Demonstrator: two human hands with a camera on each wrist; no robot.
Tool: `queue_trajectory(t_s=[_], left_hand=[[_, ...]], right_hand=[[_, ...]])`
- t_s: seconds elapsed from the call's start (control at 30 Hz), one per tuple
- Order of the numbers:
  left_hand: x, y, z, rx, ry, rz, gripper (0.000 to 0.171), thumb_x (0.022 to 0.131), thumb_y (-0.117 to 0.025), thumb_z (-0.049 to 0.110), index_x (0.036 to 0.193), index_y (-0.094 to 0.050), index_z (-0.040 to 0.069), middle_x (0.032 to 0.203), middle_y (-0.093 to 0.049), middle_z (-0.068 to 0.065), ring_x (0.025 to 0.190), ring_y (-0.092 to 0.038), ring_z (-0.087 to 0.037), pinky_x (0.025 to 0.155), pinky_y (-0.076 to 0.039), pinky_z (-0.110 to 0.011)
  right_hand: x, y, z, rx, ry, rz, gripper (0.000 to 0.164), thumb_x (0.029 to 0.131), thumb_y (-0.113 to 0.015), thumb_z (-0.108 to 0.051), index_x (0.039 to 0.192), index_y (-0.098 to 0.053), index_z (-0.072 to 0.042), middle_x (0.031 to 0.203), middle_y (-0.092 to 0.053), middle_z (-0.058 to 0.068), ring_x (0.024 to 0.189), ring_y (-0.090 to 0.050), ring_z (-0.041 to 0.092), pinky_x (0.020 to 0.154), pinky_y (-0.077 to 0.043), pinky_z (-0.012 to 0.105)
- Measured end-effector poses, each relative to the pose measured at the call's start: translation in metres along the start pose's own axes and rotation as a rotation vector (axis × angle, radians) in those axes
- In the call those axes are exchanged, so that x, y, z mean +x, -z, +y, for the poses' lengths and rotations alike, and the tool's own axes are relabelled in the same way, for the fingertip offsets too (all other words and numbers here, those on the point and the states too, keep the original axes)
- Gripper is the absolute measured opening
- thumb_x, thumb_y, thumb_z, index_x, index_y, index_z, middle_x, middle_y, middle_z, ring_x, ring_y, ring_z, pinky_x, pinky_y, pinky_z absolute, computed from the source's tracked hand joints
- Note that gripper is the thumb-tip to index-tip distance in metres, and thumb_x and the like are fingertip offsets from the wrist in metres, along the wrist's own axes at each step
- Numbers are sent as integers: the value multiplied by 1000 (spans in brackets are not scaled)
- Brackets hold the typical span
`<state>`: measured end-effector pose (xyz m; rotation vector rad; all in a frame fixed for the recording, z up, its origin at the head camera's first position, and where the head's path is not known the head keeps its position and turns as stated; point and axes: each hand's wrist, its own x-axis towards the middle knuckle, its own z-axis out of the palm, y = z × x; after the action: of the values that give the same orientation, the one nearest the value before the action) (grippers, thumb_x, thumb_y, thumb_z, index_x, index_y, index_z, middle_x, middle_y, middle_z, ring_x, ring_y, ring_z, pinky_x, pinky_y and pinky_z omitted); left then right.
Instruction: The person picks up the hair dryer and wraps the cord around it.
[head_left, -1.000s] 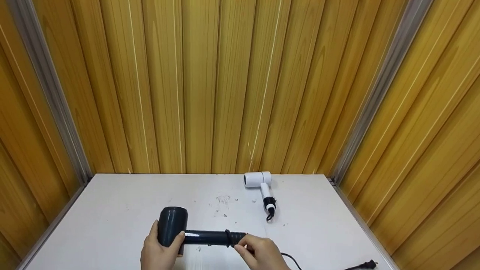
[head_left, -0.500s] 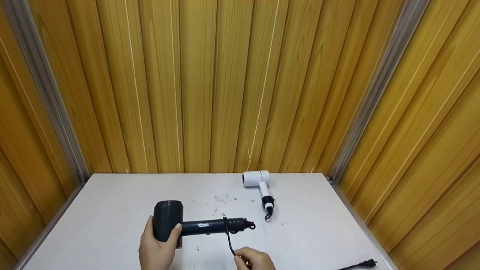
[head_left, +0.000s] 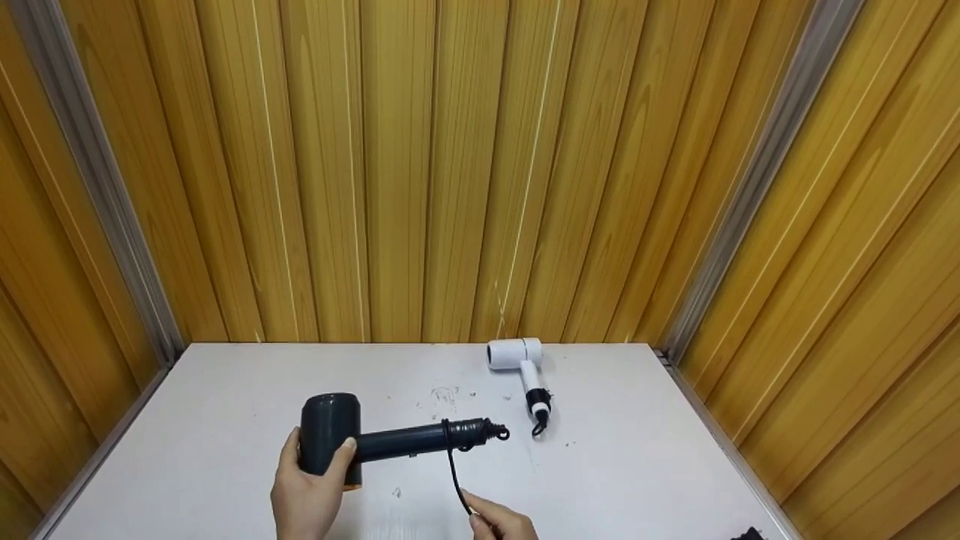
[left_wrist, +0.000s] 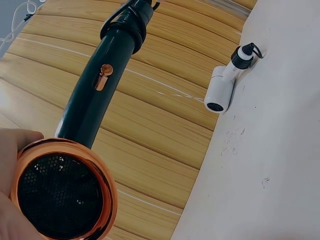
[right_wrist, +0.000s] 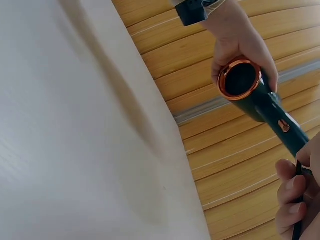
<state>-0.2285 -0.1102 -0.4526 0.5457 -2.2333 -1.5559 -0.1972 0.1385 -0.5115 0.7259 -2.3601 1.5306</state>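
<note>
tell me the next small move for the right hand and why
Probably carry the cord once more around the handle: it already loops round the handle near its end, a length runs down to the right hand, and the left hand holds the dark hair dryer.

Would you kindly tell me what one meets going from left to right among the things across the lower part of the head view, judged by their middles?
Left hand → dark hair dryer → white hair dryer → black item cut off by the bottom edge.
</note>
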Motion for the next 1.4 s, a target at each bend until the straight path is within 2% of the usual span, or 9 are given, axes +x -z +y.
queue_trajectory(t_s=[0.2, 0.27, 0.43, 0.63, 0.8, 0.9, 1.13, 1.27, 1.4], left_hand=[[2, 2, 1, -43, 9, -1, 95, 77, -63, 50, 138, -18, -7, 122, -40, -35, 95, -55, -44, 63, -52, -40], [3, 3, 1, -58, 8, -1, 94, 77, -63, 49, 138, -19, -7, 120, -41, -36, 94, -55, -44, 62, -53, -40], [2, 5, 3, -79, 23, -24, 96, 76, -64, 50, 138, -20, -6, 119, -42, -36, 95, -55, -45, 64, -53, -40], [0, 6, 6, -127, 84, -69, 99, 74, -65, 53, 139, -19, -6, 126, -37, -37, 100, -53, -47, 70, -51, -43], [-2, 8, 9, -148, 98, -110, 96, 74, -66, 51, 138, -22, -5, 119, -44, -33, 95, -58, -40, 67, -53, -39], [-3, 8, 11, -160, 104, -136, 94, 74, -67, 50, 137, -24, -4, 116, -47, -32, 91, -59, -36, 66, -53, -37], [-5, 8, 8, -133, 62, -159, 91, 76, -67, 45, 136, -25, -8, 111, -49, -33, 83, -62, -30, 62, -53, -37], [-6, 9, 7, -104, 36, -176, 90, 75, -68, 46, 135, -28, -9, 110, -49, -32, 84, -60, -31, 61, -53, -36], [-7, 9, 7, -96, 33, -207, 89, 73, -69, 46, 135, -31, -6, 107, -50, -27, 83, -60, -28, 60, -53, -34]], right_hand=[[-6, -7, 21, 3, -38, 11, 27, 91, -50, -8, 115, -60, -3, 72, -58, -7, 56, -45, -6, 54, -46, 19], [-7, -8, 27, 37, -80, 2, 27, 91, -49, -9, 114, -60, -1, 71, -59, -7, 55, -45, -5, 54, -46, 19], [-6, -6, 45, 146, -254, -71, 32, 92, -49, -16, 113, -58, 6, 60, -51, -11, 49, -44, -3, 45, -41, 17], [3, 4, 70, 315, -465, -163, 41, 91, -51, -28, 103, -61, 10, 66, -60, 2, 50, -47, 2, 47, -39, 15], [12, 15, 79, 332, -506, -220, 42, 91, -52, -29, 100, -60, 11, 66, -59, -1, 47, -45, 2, 45, -38, 14], [18, 19, 78, 324, -535, -208, 41, 89, -53, -32, 98, -62, 8, 63, -57, -3, 46, -45, 3, 42, -37, 14], [31, 23, 78, 302, -502, -153, 35, 89, -56, -28, 90, -63, 6, 60, -55, -2, 40, -42, 4, 37, -35, 15], [38, 27, 79, 227, -486, -117, 36, 86, -59, -29, 88, -62, 8, 58, -55, -2, 39, -43, 4, 37, -36, 15], [48, 34, 76, 136, -533, -84, 34, 84, -60, -32, 84, -63, 2, 57, -57, -3, 40, -46, 5, 37, -36, 15]])
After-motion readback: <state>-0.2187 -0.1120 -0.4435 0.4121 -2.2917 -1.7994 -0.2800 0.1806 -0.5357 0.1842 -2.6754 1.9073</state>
